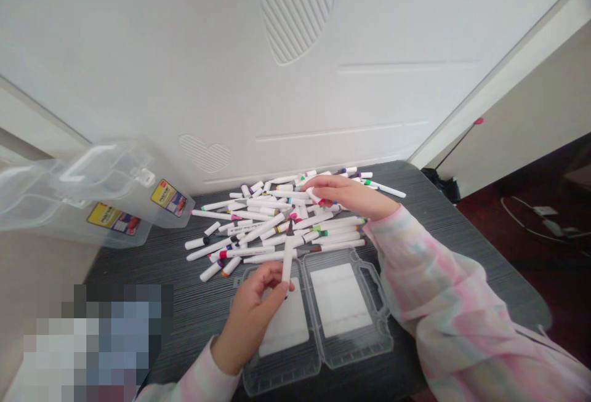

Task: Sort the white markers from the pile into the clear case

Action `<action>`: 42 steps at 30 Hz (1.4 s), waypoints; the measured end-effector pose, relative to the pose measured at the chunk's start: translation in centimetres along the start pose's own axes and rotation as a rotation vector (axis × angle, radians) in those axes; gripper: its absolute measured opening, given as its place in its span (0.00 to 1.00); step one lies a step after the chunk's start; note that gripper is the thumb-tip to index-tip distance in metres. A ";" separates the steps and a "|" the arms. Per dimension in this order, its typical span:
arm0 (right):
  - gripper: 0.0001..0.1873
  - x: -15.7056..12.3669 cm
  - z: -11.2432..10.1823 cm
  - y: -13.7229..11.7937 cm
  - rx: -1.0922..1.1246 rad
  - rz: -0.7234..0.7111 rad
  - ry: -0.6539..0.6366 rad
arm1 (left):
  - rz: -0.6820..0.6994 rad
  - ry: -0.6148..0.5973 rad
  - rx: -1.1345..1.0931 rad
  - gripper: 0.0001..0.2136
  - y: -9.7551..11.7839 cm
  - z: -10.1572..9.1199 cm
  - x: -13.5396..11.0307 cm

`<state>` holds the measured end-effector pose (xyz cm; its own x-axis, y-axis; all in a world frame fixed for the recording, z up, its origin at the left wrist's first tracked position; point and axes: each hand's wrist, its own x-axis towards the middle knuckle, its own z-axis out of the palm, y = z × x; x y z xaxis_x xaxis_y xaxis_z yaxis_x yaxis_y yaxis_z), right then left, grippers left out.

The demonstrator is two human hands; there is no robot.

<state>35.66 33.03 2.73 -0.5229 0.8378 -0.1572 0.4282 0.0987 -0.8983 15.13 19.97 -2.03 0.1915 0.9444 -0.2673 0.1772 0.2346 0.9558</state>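
Note:
In my left hand point(258, 303) is a white marker point(287, 260), held upright between thumb and fingers. Its cap is off and a dark tip points up. My right hand point(351, 196) is over the pile of markers point(263, 229), its fingers closed on a short white marker cap point(314, 195) with a red end. Many of the white markers lie criss-cross, some capped and some bare, with loose caps among them. Below my left hand an open clear plastic case point(318, 340) lies flat, a white sheet point(341, 299) in each half.
Two clear plastic boxes point(122, 239) with yellow labels stand at the left of the dark table point(466, 279). A white panel with raised hearts point(295, 14) rises behind the pile. A cable point(517, 220) lies on the floor at right. A pixelated patch covers the lower left.

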 end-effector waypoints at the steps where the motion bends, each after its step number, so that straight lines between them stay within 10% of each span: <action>1: 0.16 0.1 0.0 0.1 -0.002 0.006 0.000 | 0.003 -0.002 0.005 0.07 0.0 0.0 0.0; 16: 0.12 0.6 0.0 1.2 -0.512 0.097 0.076 | 0.005 -0.019 0.029 0.08 -0.1 0.0 -0.1; 34: 0.13 0.0 -0.2 -0.4 -0.243 0.117 0.058 | 0.011 -0.038 0.040 0.08 -0.4 -0.1 0.0; 42: 0.10 0.4 -0.6 1.0 -0.454 0.147 0.199 | 0.024 -0.033 0.049 0.08 -0.4 -0.1 0.0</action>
<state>36.30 33.78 2.03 -0.3024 0.9417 -0.1475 0.7863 0.1589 -0.5970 14.96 19.91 -2.39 0.2282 0.9412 -0.2490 0.2195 0.1994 0.9550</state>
